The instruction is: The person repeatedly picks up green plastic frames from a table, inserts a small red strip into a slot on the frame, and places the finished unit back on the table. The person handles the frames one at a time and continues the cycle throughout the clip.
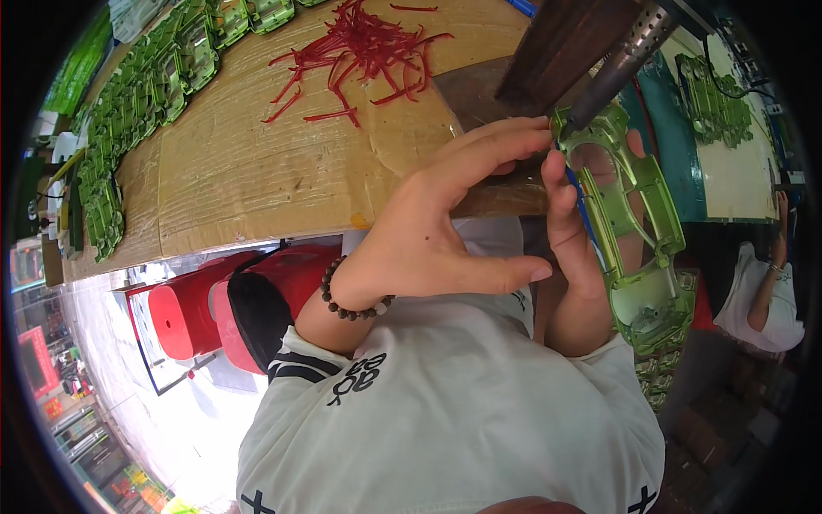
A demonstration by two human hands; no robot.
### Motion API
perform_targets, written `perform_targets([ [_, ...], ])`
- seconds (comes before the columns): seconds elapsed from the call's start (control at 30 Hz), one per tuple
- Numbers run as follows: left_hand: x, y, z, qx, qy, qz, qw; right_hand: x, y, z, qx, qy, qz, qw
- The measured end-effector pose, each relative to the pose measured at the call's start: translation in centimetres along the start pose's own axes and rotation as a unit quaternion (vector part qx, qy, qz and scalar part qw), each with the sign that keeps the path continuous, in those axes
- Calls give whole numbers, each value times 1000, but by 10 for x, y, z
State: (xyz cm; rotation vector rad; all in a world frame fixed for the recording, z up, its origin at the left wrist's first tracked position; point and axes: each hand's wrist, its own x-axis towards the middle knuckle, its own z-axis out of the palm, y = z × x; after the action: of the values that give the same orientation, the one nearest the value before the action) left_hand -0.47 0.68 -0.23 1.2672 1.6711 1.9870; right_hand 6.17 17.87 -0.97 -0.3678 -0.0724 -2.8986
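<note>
A translucent green plastic frame (638, 206) with large openings is held tilted in my right hand (572, 240), whose fingers grip its left side. A blue strip (579, 201) runs along that edge. My left hand (437, 218) reaches across from the left with thumb and fingers apart, its fingertips at the frame's upper left corner. Whether they pinch anything small there is hidden. A soldering iron with a perforated metal barrel (635, 50) slants down from the upper right, its dark tip at the top of the frame.
Thin red plastic strips (364, 43) lie heaped on the wooden table (231, 163). Rows of similar green frames (141, 116) line its left side, with more green frames (715, 103) at the right. Red stools (184, 308) stand below the table edge. Another person (760, 295) is at far right.
</note>
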Motion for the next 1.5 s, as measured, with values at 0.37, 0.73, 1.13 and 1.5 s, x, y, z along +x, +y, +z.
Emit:
perform_targets([
  [0.37,-1,2,-2,14,-5,13,1000,-1,-10,2,-28,-3,41,999],
  [0.73,-13,0,1,-199,130,19,971,-22,-6,28,-168,215,-104,956],
  [1.13,-10,-1,6,-179,160,28,970,-7,-195,35,-553,354,-227,719],
  [1.5,-12,-4,1,-138,125,20,982,20,-213,33,-926,283,-251,5],
])
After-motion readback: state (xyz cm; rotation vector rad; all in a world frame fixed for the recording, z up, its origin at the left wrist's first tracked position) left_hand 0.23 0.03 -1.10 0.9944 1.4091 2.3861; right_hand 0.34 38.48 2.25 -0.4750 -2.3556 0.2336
